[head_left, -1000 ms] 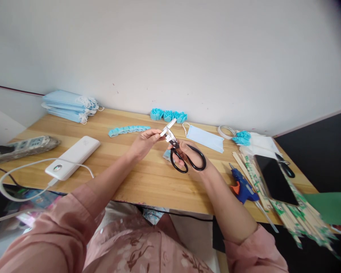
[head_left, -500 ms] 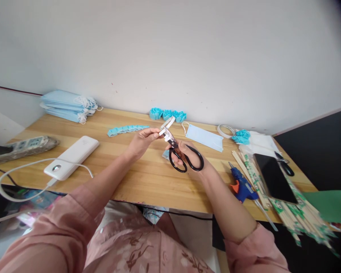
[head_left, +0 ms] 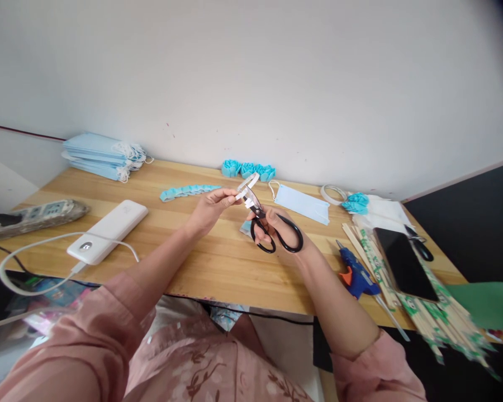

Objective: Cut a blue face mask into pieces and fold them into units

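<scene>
My left hand (head_left: 213, 207) pinches a narrow white strip of tape between thumb and fingertips. The strip leads to a white tape roll (head_left: 250, 181) seen at a slant beyond the fingers. In my right hand (head_left: 270, 223) are black-handled scissors (head_left: 291, 234), their blades spread a little and meeting the white strip. How the roll is supported is hidden. Under the right hand, a small piece of light blue material (head_left: 246, 228) shows in part. To the left lies a pleated light blue strip (head_left: 188, 191); behind the hands sit several blue fabric flowers (head_left: 248, 169).
A flat mask (head_left: 302, 203), another white roll (head_left: 333, 195) and a blue flower (head_left: 355, 203) lie behind. On the right are a glue gun (head_left: 357, 273), a phone (head_left: 403, 262) and wrapped chopsticks (head_left: 427, 321). Leftward are stacked masks (head_left: 103, 156), a power bank (head_left: 109, 231) and a power strip (head_left: 37, 216).
The scissor handles have spread slightly further apart, still at the tape. My left hand keeps its pinch. The whole view has shifted very slightly.
</scene>
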`<state>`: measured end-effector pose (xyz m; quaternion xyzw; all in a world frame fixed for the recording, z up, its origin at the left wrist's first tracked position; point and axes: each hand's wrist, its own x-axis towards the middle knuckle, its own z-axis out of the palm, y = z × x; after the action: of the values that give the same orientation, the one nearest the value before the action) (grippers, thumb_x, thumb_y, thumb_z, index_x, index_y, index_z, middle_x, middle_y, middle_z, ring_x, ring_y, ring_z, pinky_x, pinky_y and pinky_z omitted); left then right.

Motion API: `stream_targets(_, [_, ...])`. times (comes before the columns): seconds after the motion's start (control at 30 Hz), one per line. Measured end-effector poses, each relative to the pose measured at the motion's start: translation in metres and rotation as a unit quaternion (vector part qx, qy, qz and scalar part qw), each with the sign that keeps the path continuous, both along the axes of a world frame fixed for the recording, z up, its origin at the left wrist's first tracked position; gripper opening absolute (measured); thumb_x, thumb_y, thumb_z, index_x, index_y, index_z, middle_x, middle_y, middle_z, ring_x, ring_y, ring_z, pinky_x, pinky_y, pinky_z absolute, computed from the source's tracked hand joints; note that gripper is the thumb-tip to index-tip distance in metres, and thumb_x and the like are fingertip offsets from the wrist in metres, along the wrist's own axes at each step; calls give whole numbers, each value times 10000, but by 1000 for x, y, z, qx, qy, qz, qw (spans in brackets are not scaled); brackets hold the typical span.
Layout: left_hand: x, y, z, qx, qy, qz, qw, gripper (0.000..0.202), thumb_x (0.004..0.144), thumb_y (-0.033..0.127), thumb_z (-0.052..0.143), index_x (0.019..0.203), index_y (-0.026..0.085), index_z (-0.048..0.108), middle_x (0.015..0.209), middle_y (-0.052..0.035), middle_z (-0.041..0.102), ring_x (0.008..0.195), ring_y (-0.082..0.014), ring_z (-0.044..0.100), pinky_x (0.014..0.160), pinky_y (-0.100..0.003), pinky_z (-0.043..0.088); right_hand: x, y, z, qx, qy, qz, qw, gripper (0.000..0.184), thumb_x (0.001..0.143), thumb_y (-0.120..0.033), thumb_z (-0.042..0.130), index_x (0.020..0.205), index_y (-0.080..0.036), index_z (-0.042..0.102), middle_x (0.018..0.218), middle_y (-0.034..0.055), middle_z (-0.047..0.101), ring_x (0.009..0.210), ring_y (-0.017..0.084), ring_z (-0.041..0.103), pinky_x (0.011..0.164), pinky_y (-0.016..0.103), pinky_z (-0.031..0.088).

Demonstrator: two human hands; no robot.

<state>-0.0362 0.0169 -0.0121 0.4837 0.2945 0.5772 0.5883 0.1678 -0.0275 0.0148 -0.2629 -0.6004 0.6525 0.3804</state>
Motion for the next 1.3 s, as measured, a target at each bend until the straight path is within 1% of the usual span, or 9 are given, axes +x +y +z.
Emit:
stream_targets(0.17, [1, -1, 3, -1, -4, -3, 1000, 284, 661, 406, 873, 813, 194, 762, 842, -26, 758, 814, -173, 684, 917, -385, 509, 2, 0, 0, 15, 1, 12, 1000, 538, 910, -655, 525, 1019, -139, 631, 560, -50, 523, 435, 73, 427, 585, 286, 527])
stream_targets(0.27, [1, -2, 6, -3, 4, -10, 1000, 299, 663, 416, 872, 800, 181, 751, 813, -22, 748, 790, -161, 670, 903, -361, 504, 1, -3, 3, 25, -16, 23, 999, 543, 912, -659, 518, 1018, -136, 619, 573, -49, 520, 437, 71, 424, 570, 275, 500])
stream_targets(0.37, [-1, -3, 6, -10, 6, -13, 1000, 310, 669, 425, 869, 816, 184, 742, 773, -11, 733, 743, -148, 653, 843, -326, 495, 0, -7, 8, 45, -50, 54, 996, 584, 880, -690, 542, 1047, -133, 603, 664, -18, 555, 486, 73, 444, 516, 240, 421])
stream_targets(0.47, [-2, -4, 6, -26, 0, -8, 1000, 310, 676, 423, 867, 840, 192, 739, 777, -11, 732, 739, -148, 652, 797, -313, 485, -1, -8, 10, 68, -57, 97, 991, 616, 864, -715, 543, 1074, -138, 587, 795, 33, 594, 606, 98, 510, 558, 246, 418])
stream_targets(0.53, [-2, -4, 7, -23, -9, -16, 1000, 292, 686, 407, 863, 830, 185, 739, 785, -15, 730, 753, -150, 654, 829, -329, 487, -1, -7, 9, 62, -47, 88, 993, 598, 875, -707, 533, 1082, -147, 575, 817, 40, 599, 642, 111, 532, 592, 260, 437])
stream_targets(0.7, [2, -6, 11, -8, -37, -50, 998, 273, 687, 394, 863, 793, 174, 740, 807, -26, 725, 797, -167, 658, 955, -407, 482, 1, -3, 5, 5, -42, 42, 998, 591, 866, -710, 542, 1068, -155, 564, 760, 21, 595, 608, 117, 544, 618, 288, 493])
stream_targets(0.9, [2, -6, 11, -6, -51, -60, 997, 252, 687, 382, 866, 796, 187, 750, 783, -20, 729, 769, -161, 662, 907, -383, 501, 1, -2, 5, -2, -55, 52, 997, 598, 852, -706, 567, 1054, -143, 580, 735, 20, 602, 582, 115, 549, 534, 252, 469])
stream_targets(1.13, [3, -8, 15, -17, -60, -56, 996, 285, 639, 398, 895, 776, 194, 751, 766, -15, 734, 754, -167, 663, 905, -396, 510, 2, -1, 3, 1, -61, 52, 997, 587, 870, -696, 549, 1056, -140, 582, 725, 21, 612, 573, 115, 550, 567, 264, 484])
stream_targets(1.3, [3, -8, 14, -14, -57, -65, 996, 255, 684, 374, 870, 791, 174, 754, 818, -38, 735, 813, -178, 676, 966, -425, 487, 3, -1, 6, -13, -60, 39, 997, 598, 855, -714, 554, 1046, -147, 580, 694, 5, 590, 575, 120, 545, 618, 295, 514])
